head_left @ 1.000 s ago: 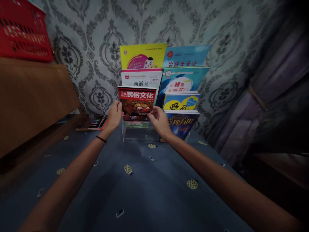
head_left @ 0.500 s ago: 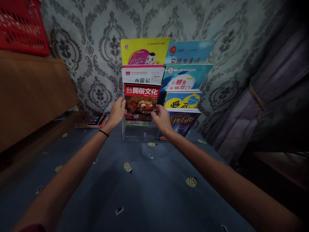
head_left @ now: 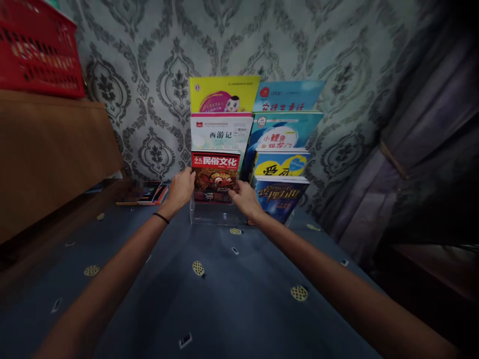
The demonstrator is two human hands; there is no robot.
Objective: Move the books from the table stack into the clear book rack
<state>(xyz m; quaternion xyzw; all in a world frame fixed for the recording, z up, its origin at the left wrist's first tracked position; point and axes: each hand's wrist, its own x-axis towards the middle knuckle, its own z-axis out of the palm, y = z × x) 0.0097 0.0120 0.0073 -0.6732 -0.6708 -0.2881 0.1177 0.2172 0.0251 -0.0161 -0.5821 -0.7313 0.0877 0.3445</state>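
A red-and-brown book (head_left: 215, 179) with white Chinese lettering stands in the left column of a clear plastic book rack (head_left: 209, 215). My left hand (head_left: 181, 188) grips its left edge, and my right hand (head_left: 244, 195) pinches its lower right edge. Behind it rise a white book (head_left: 220, 130) and a yellow book (head_left: 224, 92). The right column holds a dark blue book (head_left: 280, 197) in front, then a yellow-and-blue book (head_left: 281, 163), a teal book (head_left: 286, 129) and a light blue book (head_left: 290, 94). My fingertips are partly hidden at the book's edges.
More books (head_left: 149, 192) lie flat at the left by the wall. A wooden cabinet (head_left: 56, 159) with a red plastic basket (head_left: 41, 55) on it stands at the left. A grey curtain (head_left: 359, 199) hangs at the right. Blue pineapple-print cloth (head_left: 224, 309) covers the surface.
The red-and-brown book has gone down in the rack, showing more of the white book behind it. Both hands have moved down with it. The view has tilted slightly upward.
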